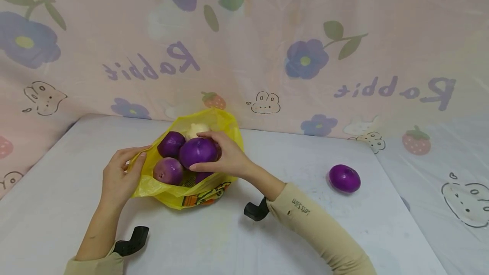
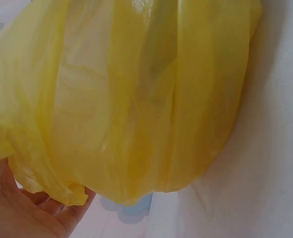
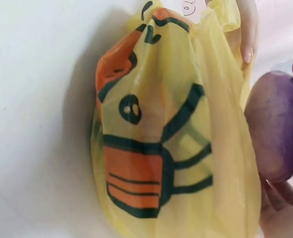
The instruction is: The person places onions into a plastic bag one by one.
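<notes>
A yellow plastic bag (image 1: 164, 192) with an orange-and-black print (image 3: 136, 173) stands on the white table, its mouth spread wide. My left hand (image 1: 120, 175) pinches the bag's left rim between thumb and fingers. My right hand (image 1: 231, 156) reaches over the right side of the mouth and grips a purple onion (image 1: 198, 152) with thumb and fingers on opposite sides. In the right wrist view that onion (image 3: 275, 126) is at the bag's edge. Inside the bag are a dark purple onion (image 1: 171, 144), a paler purple one (image 1: 168, 171) and a whitish bulb (image 1: 198, 129), partly covered by the hand.
Another purple onion (image 1: 344, 178) lies alone on the right part of the white table (image 1: 290, 228). Behind the table hangs a pink cloth (image 1: 244, 54) printed with flowers and rabbits. Black wrist mounts (image 1: 131, 242) stick out from both sleeves.
</notes>
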{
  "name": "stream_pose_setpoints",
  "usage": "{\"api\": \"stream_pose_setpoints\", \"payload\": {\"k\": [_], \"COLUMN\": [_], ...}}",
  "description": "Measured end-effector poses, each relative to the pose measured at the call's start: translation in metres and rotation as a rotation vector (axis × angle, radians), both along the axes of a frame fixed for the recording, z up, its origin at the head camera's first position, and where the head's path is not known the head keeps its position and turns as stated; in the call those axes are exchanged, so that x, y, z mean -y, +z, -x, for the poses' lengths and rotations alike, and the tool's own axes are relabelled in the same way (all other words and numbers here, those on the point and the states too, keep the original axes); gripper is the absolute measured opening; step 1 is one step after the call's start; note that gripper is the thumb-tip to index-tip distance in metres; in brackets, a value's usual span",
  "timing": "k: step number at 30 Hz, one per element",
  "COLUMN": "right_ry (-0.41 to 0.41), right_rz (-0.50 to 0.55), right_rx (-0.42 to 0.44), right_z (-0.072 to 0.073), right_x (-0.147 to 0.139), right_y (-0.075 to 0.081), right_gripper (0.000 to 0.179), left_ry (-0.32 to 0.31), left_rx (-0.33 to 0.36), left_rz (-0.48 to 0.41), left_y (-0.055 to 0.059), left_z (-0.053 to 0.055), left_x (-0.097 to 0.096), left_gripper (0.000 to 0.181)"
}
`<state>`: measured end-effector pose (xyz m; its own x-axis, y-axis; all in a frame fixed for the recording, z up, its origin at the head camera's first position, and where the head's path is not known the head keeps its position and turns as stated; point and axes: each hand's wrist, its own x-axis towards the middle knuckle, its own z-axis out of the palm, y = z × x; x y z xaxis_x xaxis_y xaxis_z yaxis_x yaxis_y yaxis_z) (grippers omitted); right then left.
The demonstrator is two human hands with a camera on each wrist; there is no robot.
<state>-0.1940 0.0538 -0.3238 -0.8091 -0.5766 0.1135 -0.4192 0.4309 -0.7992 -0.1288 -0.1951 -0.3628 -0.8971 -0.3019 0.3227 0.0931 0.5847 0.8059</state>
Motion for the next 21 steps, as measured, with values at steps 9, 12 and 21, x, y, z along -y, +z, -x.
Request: {"api": "stream_pose_setpoints", "payload": {"k": [9, 12, 21], "right_ry": [0.094, 0.150, 0.163], "right_rz": [-0.078, -0.106, -0.191], "right_rx": [0.074, 0.078, -0.032], "right_z": [-0.004, -0.003, -0.004], "right_x": [0.003, 0.004, 0.008], "right_y": [-0.004, -0.008, -0.009], "right_gripper": [0.062, 0.055, 0.057], "left_ry": [0.014, 0.014, 0.011], "left_rx": [-0.010, -0.010, -0.009], "left_rz": [-0.001, -0.004, -0.001], "left_y": [0.000, -0.001, -0.001], "left_z": [0.000, 0.000, 0.000], "left_x": [0.000, 0.000, 0.000], "left_gripper": [0.028, 0.028, 0.028]}}
